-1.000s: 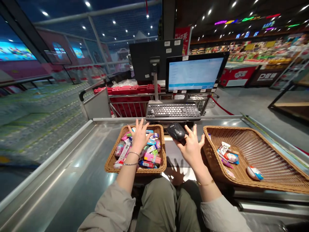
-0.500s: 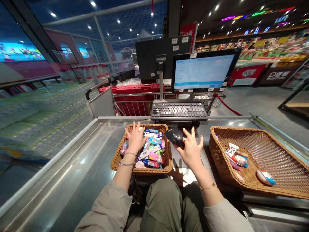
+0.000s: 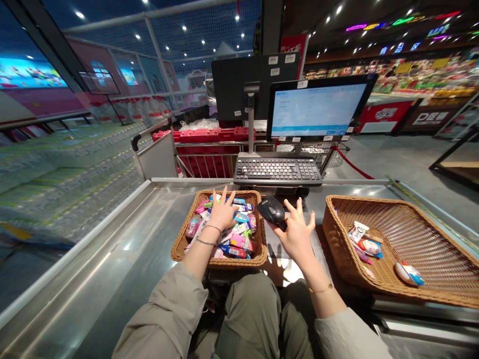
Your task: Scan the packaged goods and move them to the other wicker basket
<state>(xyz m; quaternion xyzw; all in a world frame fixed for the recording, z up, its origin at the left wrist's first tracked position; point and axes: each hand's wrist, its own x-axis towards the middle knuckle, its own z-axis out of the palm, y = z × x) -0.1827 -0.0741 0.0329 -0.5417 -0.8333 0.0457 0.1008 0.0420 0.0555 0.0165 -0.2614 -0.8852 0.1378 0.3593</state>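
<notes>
My left hand is over the left wicker basket, palm down with its fingers spread. It touches or hovers just above a heap of small packaged goods, among them slim boxes and pink packs; which is hidden under the palm. Nothing shows in its grasp. Between the two baskets, my right hand has its thumb and a finger at the handle end of a black barcode scanner, with the other fingers stretched out. The scanner's head points left, towards the left basket.
The right wicker basket holds several wrapped sweets and an egg-shaped pack. A keyboard and a lit monitor stand behind the scanner. The metal counter has a raised left edge.
My left hand has shifted a little to the right over the goods, uncovering items at the basket's left side. The right hand and the scanner stay almost where they were.
</notes>
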